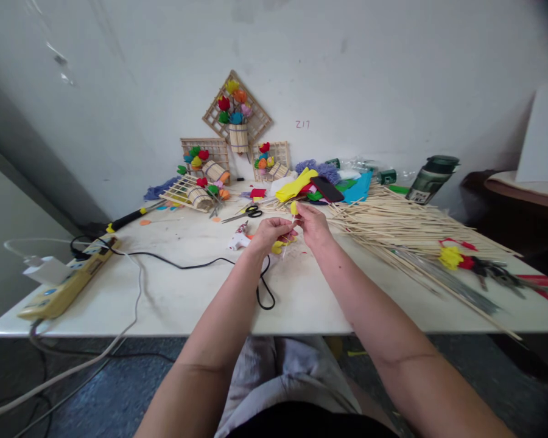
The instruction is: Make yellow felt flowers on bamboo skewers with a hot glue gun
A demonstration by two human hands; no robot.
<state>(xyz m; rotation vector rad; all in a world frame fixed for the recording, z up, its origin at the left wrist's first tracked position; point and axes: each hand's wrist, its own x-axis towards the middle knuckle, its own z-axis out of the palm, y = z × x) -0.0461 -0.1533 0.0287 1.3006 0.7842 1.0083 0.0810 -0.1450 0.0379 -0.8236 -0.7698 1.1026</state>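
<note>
My left hand (pixel 270 232) and my right hand (pixel 313 222) meet over the middle of the white table (pixel 173 292). Both pinch a thin wooden stick (pixel 288 238) that carries a small yellow felt piece (pixel 293 208) at its top. The left fingers are curled round the stick's lower part, and the right fingers are pressed together near the yellow piece. More yellow and pink felt scraps (pixel 283 244) lie on the table just under my hands. A white glue gun (pixel 238 241) lies beside my left hand, its black cord (pixel 196 265) trailing leftwards.
A big pile of wooden sticks (pixel 393 228) covers the right side. Black scissors (pixel 247 213), coloured felt sheets (pixel 301 185) and stick-frame flower crafts (pixel 237 118) stand at the back by the wall. A yellow power strip (pixel 66 280) lies at the left edge, a dark bottle (pixel 432 177) far right.
</note>
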